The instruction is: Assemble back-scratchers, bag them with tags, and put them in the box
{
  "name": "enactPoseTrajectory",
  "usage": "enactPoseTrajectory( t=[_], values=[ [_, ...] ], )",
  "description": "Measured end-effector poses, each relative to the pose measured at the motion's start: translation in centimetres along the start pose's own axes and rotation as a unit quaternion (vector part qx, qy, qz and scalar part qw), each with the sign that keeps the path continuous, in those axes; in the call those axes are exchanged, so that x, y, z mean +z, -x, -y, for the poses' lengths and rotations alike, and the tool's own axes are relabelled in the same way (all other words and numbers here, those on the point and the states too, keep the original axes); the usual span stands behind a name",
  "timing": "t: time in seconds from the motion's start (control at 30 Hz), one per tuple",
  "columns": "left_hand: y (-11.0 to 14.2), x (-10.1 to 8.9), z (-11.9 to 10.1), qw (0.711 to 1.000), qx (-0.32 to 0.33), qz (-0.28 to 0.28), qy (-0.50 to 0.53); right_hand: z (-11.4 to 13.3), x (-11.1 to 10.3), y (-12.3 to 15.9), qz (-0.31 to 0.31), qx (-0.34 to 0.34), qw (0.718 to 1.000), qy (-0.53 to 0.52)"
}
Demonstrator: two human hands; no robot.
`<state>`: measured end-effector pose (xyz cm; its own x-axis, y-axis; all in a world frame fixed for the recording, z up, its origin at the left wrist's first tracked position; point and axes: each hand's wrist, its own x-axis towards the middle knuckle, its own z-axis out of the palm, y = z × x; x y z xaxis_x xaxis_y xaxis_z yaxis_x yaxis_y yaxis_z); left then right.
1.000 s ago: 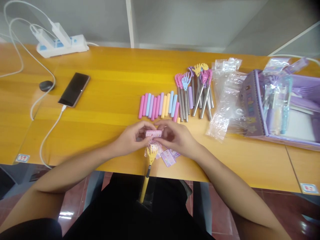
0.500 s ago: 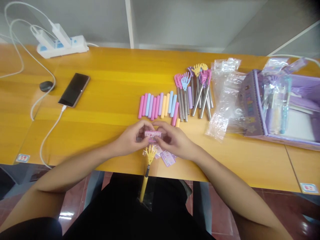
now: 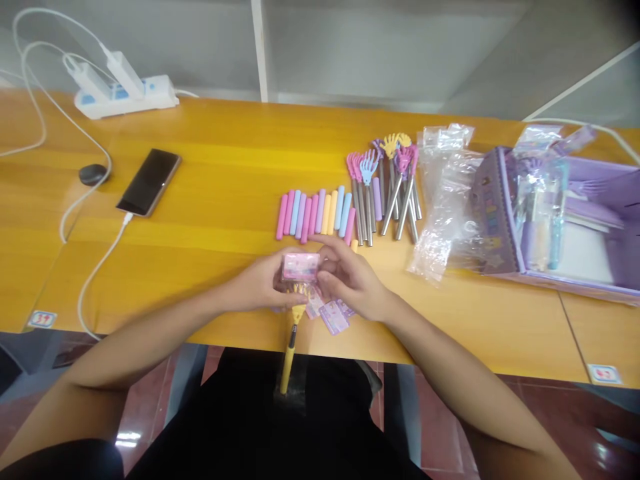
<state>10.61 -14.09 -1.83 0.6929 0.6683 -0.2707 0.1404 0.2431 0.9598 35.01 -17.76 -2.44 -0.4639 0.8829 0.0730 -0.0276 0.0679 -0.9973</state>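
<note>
My left hand (image 3: 263, 280) is closed on a clear plastic bag with a pink printed header card (image 3: 300, 267) at its top. Inside the bag lies a yellow hand-shaped back scratcher (image 3: 299, 313) with a yellow grip, its lower end hanging past the table edge over my lap. My right hand (image 3: 353, 280) is beside the card's right edge, fingers curved and apart; whether they touch the card is hard to see. Under the hands, several loose purple and pink cards (image 3: 334, 317) lie on the table.
Coloured grip sleeves (image 3: 314, 217) lie in a row beyond my hands. Metal-handled back scratchers (image 3: 370, 193) are right of them, then clear bags (image 3: 447, 200) and a purple box (image 3: 500, 220). At left are a phone (image 3: 149, 181), a black mouse-like object (image 3: 93, 175) and a power strip (image 3: 163, 93).
The card has tilted to show more of its pink face. My right hand has moved slightly right from it, while my left thumb is now lower, over the yellow scratcher's head.
</note>
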Motion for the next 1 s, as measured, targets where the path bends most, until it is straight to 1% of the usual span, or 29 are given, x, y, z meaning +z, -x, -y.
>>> enactPoseTrajectory(
  t=[0.07, 0.13, 0.2, 0.23, 0.3, 0.43, 0.5, 0.6, 0.8, 0.9, 0.97, 1.0],
  values=[
    [-0.1, -0.6, -0.1, 0.996, 0.030, -0.072, 0.036, 0.0, 0.1, -0.2, -0.004, -0.001, 0.999, -0.048],
    [-0.4, -1.3, -0.2, 0.983, 0.072, -0.157, 0.059, 0.0, 0.2, -0.4, 0.024, 0.006, 0.998, -0.065],
    [-0.8, -1.8, -0.3, 0.961, 0.113, -0.236, 0.089, 0.1, 0.2, -0.7, 0.054, 0.021, 0.998, -0.039],
    [-1.0, -2.0, -0.5, 0.949, 0.129, -0.267, 0.109, 0.1, 0.1, -0.8, 0.057, 0.029, 0.998, -0.021],
    [-1.3, -2.1, -0.9, 0.929, 0.149, -0.304, 0.149, 0.2, 0.0, -1.0, 0.043, 0.044, 0.998, -0.005],
    [-1.5, -1.8, -1.5, 0.914, 0.156, -0.322, 0.192, 0.7, -0.7, -1.4, 0.020, 0.047, 0.998, -0.034],
    [-1.6, -1.6, -1.5, 0.907, 0.162, -0.336, 0.196, 1.1, -1.1, -1.6, 0.026, 0.049, 0.998, -0.027],
    [-1.7, -1.6, -1.5, 0.904, 0.169, -0.343, 0.193, 1.7, -1.3, -1.7, 0.036, 0.070, 0.997, -0.002],
    [-1.6, -1.8, -1.5, 0.909, 0.166, -0.331, 0.191, 1.9, 0.2, -1.1, 0.007, 0.084, 0.993, 0.082],
    [-1.5, -1.8, -1.3, 0.919, 0.163, -0.306, 0.190, 2.7, 0.0, -0.2, -0.014, 0.075, 0.984, 0.164],
    [-1.4, -1.8, -1.1, 0.930, 0.168, -0.273, 0.178, 4.1, -1.3, 0.8, -0.046, 0.063, 0.963, 0.259],
    [-1.4, -1.8, -1.0, 0.937, 0.171, -0.259, 0.162, 4.9, -2.5, 1.5, -0.078, 0.056, 0.946, 0.308]
  ],
)
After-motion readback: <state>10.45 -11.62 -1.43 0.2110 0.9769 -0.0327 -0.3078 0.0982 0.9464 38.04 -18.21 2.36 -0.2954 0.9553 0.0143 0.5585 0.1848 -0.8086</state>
